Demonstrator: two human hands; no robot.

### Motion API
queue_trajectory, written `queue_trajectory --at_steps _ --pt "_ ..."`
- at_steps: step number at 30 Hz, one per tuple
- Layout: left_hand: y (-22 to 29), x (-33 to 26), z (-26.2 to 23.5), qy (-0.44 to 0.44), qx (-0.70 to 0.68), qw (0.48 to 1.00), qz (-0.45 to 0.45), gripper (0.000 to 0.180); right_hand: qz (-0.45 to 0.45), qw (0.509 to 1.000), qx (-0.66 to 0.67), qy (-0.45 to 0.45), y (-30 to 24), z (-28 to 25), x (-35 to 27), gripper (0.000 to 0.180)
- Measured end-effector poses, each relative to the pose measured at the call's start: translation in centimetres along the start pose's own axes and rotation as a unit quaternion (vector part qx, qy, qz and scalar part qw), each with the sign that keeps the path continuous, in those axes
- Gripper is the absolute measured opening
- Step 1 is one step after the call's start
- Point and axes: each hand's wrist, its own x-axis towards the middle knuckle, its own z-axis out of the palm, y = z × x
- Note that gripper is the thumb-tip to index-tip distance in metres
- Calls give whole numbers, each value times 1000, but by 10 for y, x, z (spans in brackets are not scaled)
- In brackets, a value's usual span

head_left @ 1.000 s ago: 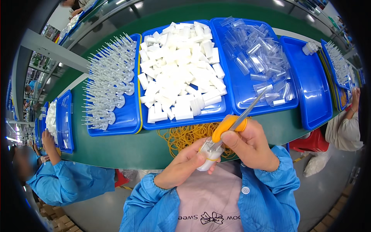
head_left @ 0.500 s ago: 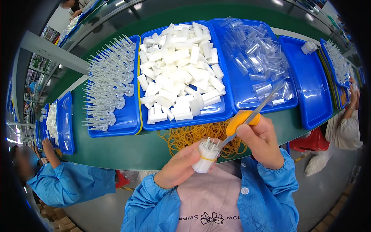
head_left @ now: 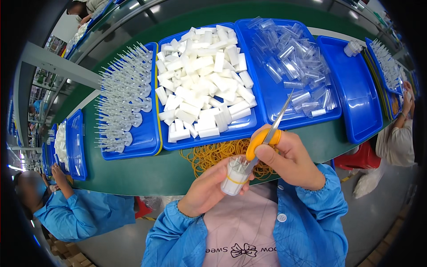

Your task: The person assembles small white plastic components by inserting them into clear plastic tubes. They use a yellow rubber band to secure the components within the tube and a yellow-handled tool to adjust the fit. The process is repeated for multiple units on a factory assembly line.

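Note:
My left hand (head_left: 205, 189) is closed round a small clear plastic cluster (head_left: 235, 177). White pieces fill it, thin pale prongs stand up at its top, and a yellow rubber band circles its middle. In my right hand (head_left: 291, 159), between thumb and fingers, is a long metal tool (head_left: 279, 116) with a thick orange loop-shaped grip; its exact kind I cannot make out. One pointed end slants up toward the trays, while the lower metal end is at the cluster's upper right edge. Whether that end touches is hard to see. Yellow rubber bands (head_left: 209, 156) lie heaped just beyond my hands.
Blue trays line the green table: pronged clear parts (head_left: 126, 95), white foam blocks (head_left: 200, 80), clear plastic tubes (head_left: 291, 58), and a right-hand tray (head_left: 360, 98) with one clear piece. Co-workers sit at left (head_left: 84, 211) and right (head_left: 396, 142), near a red stool (head_left: 359, 156).
My right hand has shifted slightly left, and the tool has turned more upright, its lower end nearer the cluster. My left hand still holds the cluster, moved only a little.

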Motion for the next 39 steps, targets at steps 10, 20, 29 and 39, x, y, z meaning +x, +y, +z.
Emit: queue_trajectory --at_steps 10,20,29,39 --pt "3 11 0 -17 -114 993 -26 49 -88 984 -12 152 -4 4 -9 13" --pt "1 10 -6 -77 -141 987 12 63 33 701 -678 220 9 -81 -74 16" --pt "8 10 13 -85 -139 987 3 68 -88 781 -522 332 13 -74 -83 27" --pt "13 14 44 -10 -85 996 -28 59 -145 828 -528 117 -33 25 -37 73"
